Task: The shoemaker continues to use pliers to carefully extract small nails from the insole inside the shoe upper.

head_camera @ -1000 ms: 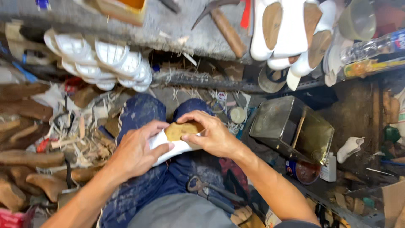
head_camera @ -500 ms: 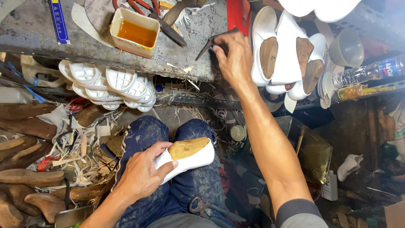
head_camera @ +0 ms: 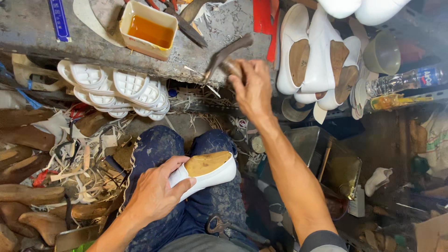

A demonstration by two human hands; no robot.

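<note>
- Shoe (head_camera: 205, 171): white, tan insole up, on the lap, left hand (head_camera: 156, 193) fingers grasping its heel end.
- Right hand (head_camera: 252, 86): fingers clenched around a hammer (head_camera: 226, 55) over the bench (head_camera: 93, 42) edge.

Soft, even light falls from above onto the grey worktop (head_camera: 93, 42), which is the brightest area with no hard glare. The right side and lower right corner sink into deep shadow, details there hard to read. The raised right hand (head_camera: 252, 86) and the tool (head_camera: 226, 53) it grips are motion-blurred. Edges bow outward from wide-angle distortion.
</note>
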